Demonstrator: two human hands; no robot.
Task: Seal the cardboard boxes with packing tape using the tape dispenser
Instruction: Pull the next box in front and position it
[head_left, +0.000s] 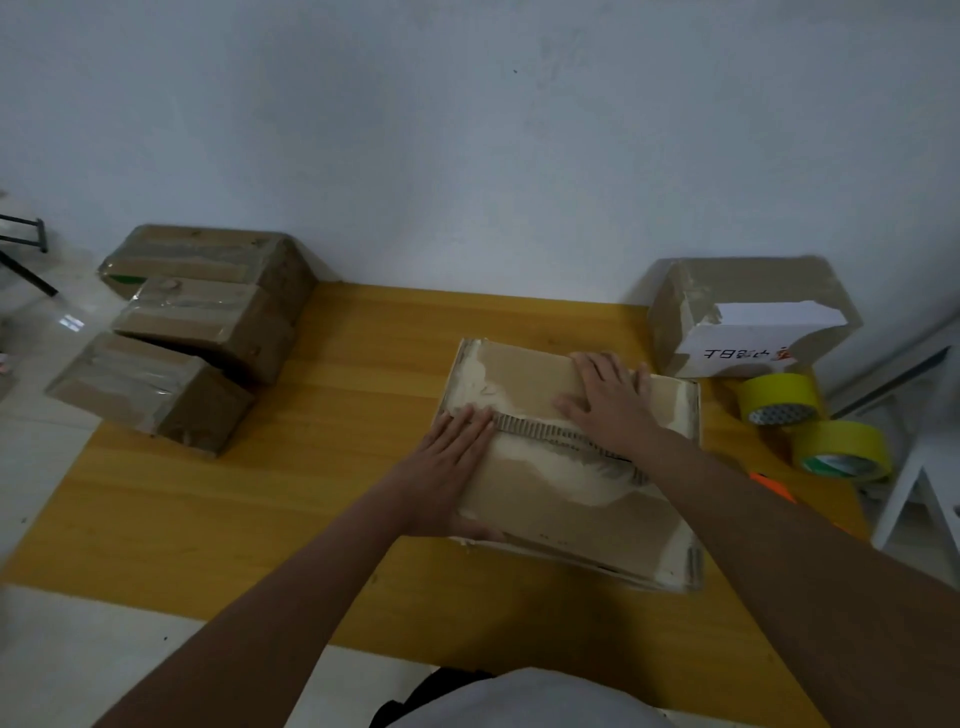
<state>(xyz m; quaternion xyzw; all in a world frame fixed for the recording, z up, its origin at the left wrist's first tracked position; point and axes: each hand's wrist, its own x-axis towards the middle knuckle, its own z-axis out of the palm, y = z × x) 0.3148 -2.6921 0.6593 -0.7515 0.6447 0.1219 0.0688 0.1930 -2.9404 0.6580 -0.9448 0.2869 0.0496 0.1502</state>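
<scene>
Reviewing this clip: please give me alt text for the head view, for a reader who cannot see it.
Both hands, left hand and right hand, press flat on the closed flaps of a cardboard box on a yellow table. Two yellow tape rolls sit to the right, three taped boxes are stacked at left, and another box stands at the back right.

Under your hands (519, 426) matt, torn cardboard box (561, 499); glossy yellow tape rolls (810, 421); smooth wooden tabletop (332, 457).

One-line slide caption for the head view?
Both hands, left and right, press the box flaps flat; tape rolls wait nearby.
</scene>
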